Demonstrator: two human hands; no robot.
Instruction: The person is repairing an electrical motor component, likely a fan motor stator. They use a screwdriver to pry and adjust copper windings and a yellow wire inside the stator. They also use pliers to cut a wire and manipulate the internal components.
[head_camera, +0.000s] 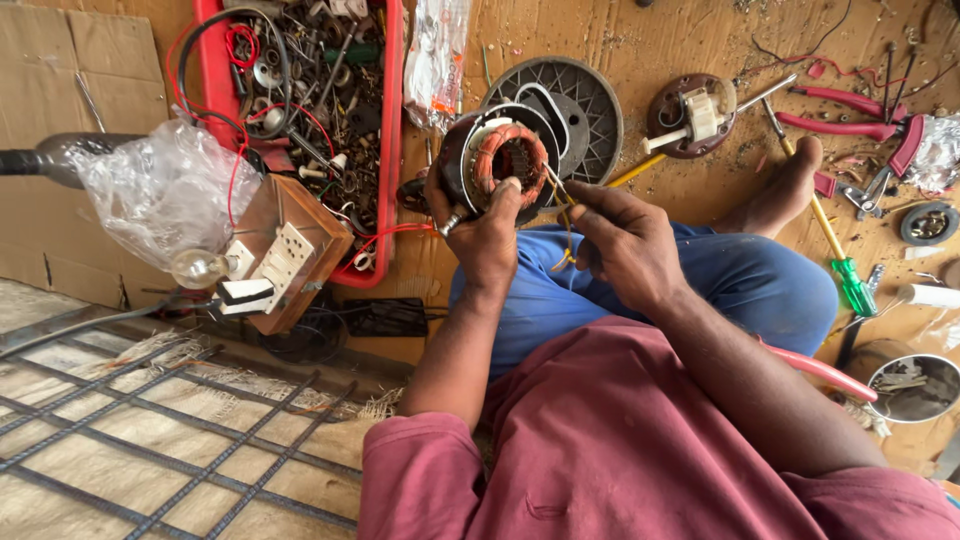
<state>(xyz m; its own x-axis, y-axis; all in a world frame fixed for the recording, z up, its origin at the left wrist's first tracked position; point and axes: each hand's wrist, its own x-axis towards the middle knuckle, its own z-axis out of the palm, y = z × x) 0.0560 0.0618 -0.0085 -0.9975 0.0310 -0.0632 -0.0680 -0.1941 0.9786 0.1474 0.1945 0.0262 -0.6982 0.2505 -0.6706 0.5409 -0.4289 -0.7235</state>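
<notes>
A person in a maroon shirt and blue trousers sits on a plywood floor, holding a small electric motor up over the lap. The left hand is wrapped tightly around the near side of the motor's dark housing, thumb pressed over the rim beside the copper-coloured windings. The right hand sits just right of the motor, fingers curled almost closed and pinching thin wires that lead from the windings — a yellow strand hangs below the fingers.

Just beyond the motor lies a round grey ribbed fan cover, partly hidden behind it. Farther right, a brown round plate with a white fitting rests on the floor, with red-handled pliers beyond it. A bare foot rests near a long screwdriver with a green handle.

To the left, a red tray holds a jumble of screws, cables and metal parts. In front of it stands a wooden switchboard with white sockets — a clear bulb at its left side, crumpled clear plastic behind. Steel rebar mesh covers the near-left floor.
</notes>
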